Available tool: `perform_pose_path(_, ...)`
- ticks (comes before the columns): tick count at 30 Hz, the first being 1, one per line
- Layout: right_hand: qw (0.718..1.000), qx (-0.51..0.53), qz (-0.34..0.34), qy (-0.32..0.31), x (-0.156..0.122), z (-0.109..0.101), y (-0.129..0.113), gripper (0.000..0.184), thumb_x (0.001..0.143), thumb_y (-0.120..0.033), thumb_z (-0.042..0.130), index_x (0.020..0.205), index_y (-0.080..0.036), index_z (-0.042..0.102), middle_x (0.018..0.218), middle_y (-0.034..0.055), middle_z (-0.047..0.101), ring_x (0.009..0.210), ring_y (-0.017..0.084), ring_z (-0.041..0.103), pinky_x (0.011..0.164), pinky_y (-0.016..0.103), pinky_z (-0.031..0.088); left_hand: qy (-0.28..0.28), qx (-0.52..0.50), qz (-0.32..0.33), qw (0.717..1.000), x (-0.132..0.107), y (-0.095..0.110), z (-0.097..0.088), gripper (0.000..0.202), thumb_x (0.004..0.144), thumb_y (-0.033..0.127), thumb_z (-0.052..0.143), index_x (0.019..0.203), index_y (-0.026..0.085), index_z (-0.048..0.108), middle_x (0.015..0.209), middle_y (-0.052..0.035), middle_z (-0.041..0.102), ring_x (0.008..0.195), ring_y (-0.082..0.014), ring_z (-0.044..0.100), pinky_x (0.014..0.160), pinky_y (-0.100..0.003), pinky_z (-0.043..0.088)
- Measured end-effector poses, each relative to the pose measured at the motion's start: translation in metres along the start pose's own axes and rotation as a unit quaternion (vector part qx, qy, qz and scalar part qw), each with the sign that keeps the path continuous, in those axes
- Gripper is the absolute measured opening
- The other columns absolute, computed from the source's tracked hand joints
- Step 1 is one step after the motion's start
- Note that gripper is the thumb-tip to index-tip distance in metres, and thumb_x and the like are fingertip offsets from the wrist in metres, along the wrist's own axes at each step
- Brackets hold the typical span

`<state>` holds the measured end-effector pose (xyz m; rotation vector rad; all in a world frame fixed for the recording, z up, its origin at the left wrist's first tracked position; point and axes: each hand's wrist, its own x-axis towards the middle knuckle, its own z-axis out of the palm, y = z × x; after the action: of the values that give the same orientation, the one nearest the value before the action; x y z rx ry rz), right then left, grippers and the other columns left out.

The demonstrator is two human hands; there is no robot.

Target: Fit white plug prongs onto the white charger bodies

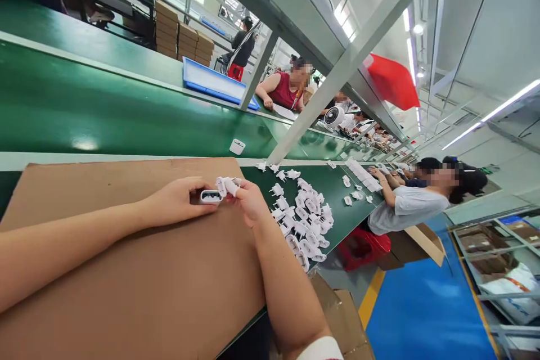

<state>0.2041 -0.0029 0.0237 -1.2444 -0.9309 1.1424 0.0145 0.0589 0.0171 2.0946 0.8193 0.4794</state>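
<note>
My left hand [177, 201] is closed on a small white oval housing [210, 196] over a brown cardboard sheet [126, 270]. My right hand [250, 200] pinches a white plug part [228, 184] right beside that housing, the two pieces touching. A pile of several white plug parts [304, 219] lies on the green bench just right of my right hand.
A green conveyor belt [105, 107] runs behind the cardboard with one white housing [237, 146] on it. A blue tray [213, 84] sits beyond. A slanted metal post [320, 90] rises from the bench. Other people work along the line at right; cardboard boxes [341, 315] stand below.
</note>
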Motion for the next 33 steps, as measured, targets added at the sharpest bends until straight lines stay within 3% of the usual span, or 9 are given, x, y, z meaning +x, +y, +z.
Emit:
perform_pose_path(4, 0.99, -0.11, -0.088, 0.028, -0.009, 0.001, -0.004, 0.026, 0.073, -0.04, 0.079, 0.088, -0.019, 0.074, 0.084, 0.0016, 0.068, 0.074, 0.014, 0.061, 0.071, 0.027, 0.051, 0.02, -0.002, -0.003, 1.0, 0.0, 0.002, 0.001, 0.053, 0.074, 0.065, 0.07, 0.104, 0.022, 0.076, 0.097, -0.0059, 0.072, 0.088, -0.0246, 0.065, 0.073, -0.03, 0.05)
perform_pose_path(9, 0.891, -0.36, -0.278, 0.007, -0.021, -0.002, -0.009, 0.02, 0.086, -0.018, 0.062, 0.102, -0.02, 0.075, 0.097, 0.0052, 0.063, 0.092, 0.018, 0.064, 0.084, 0.031, 0.053, 0.013, 0.003, 0.002, 1.0, -0.001, 0.003, 0.002, 0.045, 0.078, 0.06, 0.066, 0.095, 0.019, 0.074, 0.092, -0.005, 0.07, 0.083, -0.0226, 0.062, 0.073, -0.03, 0.047)
perform_pose_path(14, 0.837, -0.451, -0.307, -0.031, -0.022, -0.002, -0.004, 0.033, 0.08, -0.005, 0.055, 0.104, -0.019, 0.073, 0.098, 0.0063, 0.06, 0.096, 0.02, 0.061, 0.087, 0.032, 0.053, 0.014, 0.015, 0.014, 1.0, 0.0, 0.004, 0.002, 0.044, 0.079, 0.061, 0.063, 0.087, 0.018, 0.07, 0.084, -0.0045, 0.067, 0.078, -0.0216, 0.06, 0.068, -0.029, 0.045)
perform_pose_path(17, 0.868, -0.415, -0.271, -0.009, -0.022, 0.0, -0.003, 0.03, 0.081, -0.008, 0.057, 0.103, -0.021, 0.073, 0.105, 0.0069, 0.062, 0.099, 0.02, 0.062, 0.09, 0.032, 0.054, -0.022, -0.01, 0.03, 0.999, 0.001, 0.006, -0.003, 0.044, 0.079, 0.059, 0.064, 0.093, 0.018, 0.072, 0.09, -0.0047, 0.07, 0.084, -0.023, 0.063, 0.073, -0.029, 0.047)
perform_pose_path(20, 0.946, -0.279, -0.164, 0.013, -0.022, 0.001, -0.006, 0.017, 0.086, -0.025, 0.064, 0.1, -0.022, 0.073, 0.105, 0.0055, 0.069, 0.093, 0.018, 0.066, 0.083, 0.029, 0.056, -0.079, -0.056, 0.047, 0.994, 0.002, 0.006, -0.006, 0.044, 0.08, 0.054, 0.066, 0.107, 0.02, 0.074, 0.105, -0.0052, 0.073, 0.099, -0.0254, 0.066, 0.087, -0.03, 0.051)
perform_pose_path(23, 0.986, -0.151, -0.074, 0.015, -0.021, 0.0, -0.011, 0.025, 0.081, -0.041, 0.073, 0.097, -0.022, 0.075, 0.095, 0.0031, 0.074, 0.083, 0.017, 0.066, 0.075, 0.028, 0.055, -0.042, -0.06, 0.045, 0.996, 0.001, 0.001, -0.004, 0.06, 0.073, 0.053, 0.076, 0.125, 0.023, 0.071, 0.124, -0.0074, 0.07, 0.116, -0.0291, 0.063, 0.098, -0.032, 0.05)
perform_pose_path(26, 0.997, -0.067, -0.047, 0.012, -0.021, -0.001, -0.017, 0.032, 0.074, -0.042, 0.078, 0.099, -0.022, 0.076, 0.095, 0.0032, 0.075, 0.076, 0.016, 0.066, 0.073, 0.03, 0.055, -0.001, -0.054, 0.033, 0.998, 0.001, -0.004, 0.001, 0.069, 0.069, 0.056, 0.08, 0.129, 0.024, 0.069, 0.127, -0.0078, 0.069, 0.116, -0.0297, 0.063, 0.097, -0.033, 0.052)
perform_pose_path(29, 0.998, -0.02, -0.052, -0.013, -0.021, -0.001, -0.019, 0.034, 0.076, -0.045, 0.077, 0.099, -0.02, 0.074, 0.094, 0.0052, 0.075, 0.076, 0.017, 0.068, 0.079, 0.034, 0.057, -0.035, -0.102, 0.023, 0.994, 0.001, -0.004, 0.003, 0.057, 0.077, 0.055, 0.075, 0.123, 0.023, 0.071, 0.116, -0.0059, 0.073, 0.104, -0.0261, 0.069, 0.09, -0.031, 0.056)
perform_pose_path(33, 0.977, -0.141, -0.158, 0.006, -0.025, 0.0, -0.016, 0.028, 0.085, -0.04, 0.071, 0.104, -0.02, 0.071, 0.106, 0.0073, 0.072, 0.087, 0.017, 0.067, 0.085, 0.033, 0.057, -0.047, -0.138, 0.021, 0.989, 0.001, -0.002, 0.001, 0.055, 0.076, 0.052, 0.078, 0.122, 0.023, 0.07, 0.116, -0.004, 0.074, 0.104, -0.0243, 0.069, 0.094, -0.03, 0.056)
